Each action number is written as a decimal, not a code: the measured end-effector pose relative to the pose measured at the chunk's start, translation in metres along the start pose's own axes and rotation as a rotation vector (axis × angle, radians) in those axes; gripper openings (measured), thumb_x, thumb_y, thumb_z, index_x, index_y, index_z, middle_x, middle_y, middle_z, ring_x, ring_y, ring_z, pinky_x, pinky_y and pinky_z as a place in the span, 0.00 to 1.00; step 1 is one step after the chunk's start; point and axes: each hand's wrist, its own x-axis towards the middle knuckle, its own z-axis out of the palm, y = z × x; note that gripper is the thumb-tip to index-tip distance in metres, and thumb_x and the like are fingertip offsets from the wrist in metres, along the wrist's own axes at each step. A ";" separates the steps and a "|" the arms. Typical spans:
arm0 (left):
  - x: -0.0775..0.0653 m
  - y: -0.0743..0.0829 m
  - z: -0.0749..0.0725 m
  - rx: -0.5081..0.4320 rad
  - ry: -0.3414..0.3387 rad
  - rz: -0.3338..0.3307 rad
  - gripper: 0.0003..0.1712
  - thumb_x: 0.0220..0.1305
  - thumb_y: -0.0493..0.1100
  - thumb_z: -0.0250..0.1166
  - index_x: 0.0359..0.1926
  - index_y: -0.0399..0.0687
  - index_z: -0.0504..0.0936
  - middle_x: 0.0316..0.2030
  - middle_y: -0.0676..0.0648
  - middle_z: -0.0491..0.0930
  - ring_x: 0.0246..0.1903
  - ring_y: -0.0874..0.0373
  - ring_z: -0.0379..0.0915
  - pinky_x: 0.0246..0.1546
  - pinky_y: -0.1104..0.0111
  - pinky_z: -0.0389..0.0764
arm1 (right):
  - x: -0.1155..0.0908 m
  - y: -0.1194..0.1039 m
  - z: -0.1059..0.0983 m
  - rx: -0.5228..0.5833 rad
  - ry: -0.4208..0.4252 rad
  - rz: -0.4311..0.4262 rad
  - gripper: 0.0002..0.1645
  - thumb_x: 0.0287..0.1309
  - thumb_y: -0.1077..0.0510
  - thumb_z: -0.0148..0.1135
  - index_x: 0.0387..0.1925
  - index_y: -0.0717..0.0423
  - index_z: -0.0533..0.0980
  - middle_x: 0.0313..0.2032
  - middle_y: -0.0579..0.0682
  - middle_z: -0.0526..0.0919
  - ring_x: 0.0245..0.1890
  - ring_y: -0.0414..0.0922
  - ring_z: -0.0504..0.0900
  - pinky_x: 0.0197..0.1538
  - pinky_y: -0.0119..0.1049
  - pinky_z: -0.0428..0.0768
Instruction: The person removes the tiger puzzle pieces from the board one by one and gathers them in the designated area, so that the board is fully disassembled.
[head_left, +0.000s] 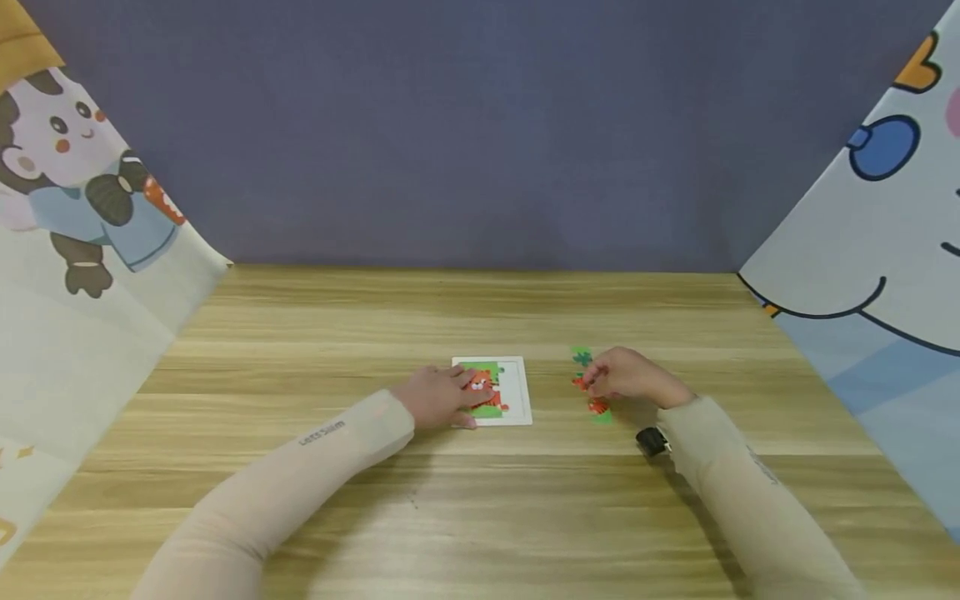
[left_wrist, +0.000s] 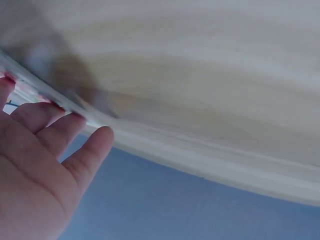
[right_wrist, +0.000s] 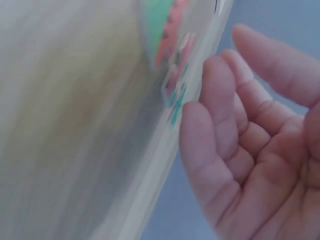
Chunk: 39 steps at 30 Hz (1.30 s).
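A white-framed jigsaw board point(head_left: 519, 400) lies mid-table, its left part filled with a red-and-green animal picture. My left hand point(head_left: 438, 396) rests on that part with straight, spread fingers; in the left wrist view its fingertips lie along the board's edge. To the right of the board, several loose jigsaw pieces form a short column: a green one point(head_left: 581, 355) at the far end, a mostly hidden red one in the middle, a red-and-green one point(head_left: 600, 408) nearest. My right hand point(head_left: 628, 375) hovers beside them, fingers loosely bent, thumb apart, nothing between.
The wood-grain table point(head_left: 480, 517) ends at a dark blue panel point(head_left: 480, 133) behind. Printed cartoon sheets stand at both sides. A small black device point(head_left: 652, 441) sits at my right wrist, just above the tabletop.
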 end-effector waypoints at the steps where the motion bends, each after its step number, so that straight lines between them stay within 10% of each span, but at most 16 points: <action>1: 0.000 -0.001 0.001 -0.009 -0.006 0.005 0.34 0.67 0.64 0.50 0.72 0.65 0.60 0.70 0.42 0.59 0.69 0.47 0.55 0.60 0.52 0.68 | 0.001 -0.002 0.000 -0.008 0.002 -0.013 0.06 0.54 0.67 0.62 0.34 0.65 0.81 0.22 0.46 0.79 0.19 0.39 0.68 0.26 0.33 0.70; 13: 0.001 -0.010 0.010 -0.090 -0.018 0.031 0.34 0.70 0.64 0.46 0.74 0.67 0.55 0.74 0.45 0.50 0.71 0.48 0.46 0.64 0.51 0.62 | 0.021 -0.033 0.012 -0.090 0.000 -0.059 0.15 0.56 0.65 0.64 0.45 0.68 0.79 0.11 0.47 0.68 0.10 0.38 0.61 0.23 0.33 0.68; 21: 0.001 -0.014 0.010 -0.120 -0.016 0.062 0.34 0.71 0.63 0.47 0.74 0.64 0.55 0.74 0.44 0.49 0.72 0.47 0.44 0.65 0.50 0.60 | 0.039 -0.049 0.021 -0.216 0.027 -0.120 0.13 0.53 0.63 0.67 0.42 0.62 0.82 0.36 0.50 0.84 0.25 0.39 0.76 0.34 0.37 0.77; 39: 0.005 -0.015 0.009 -0.083 -0.007 0.033 0.34 0.69 0.65 0.47 0.73 0.66 0.58 0.74 0.47 0.49 0.72 0.49 0.44 0.66 0.47 0.56 | 0.066 -0.084 0.047 -0.528 0.004 -0.062 0.15 0.57 0.60 0.66 0.46 0.58 0.83 0.48 0.52 0.83 0.47 0.49 0.81 0.50 0.44 0.79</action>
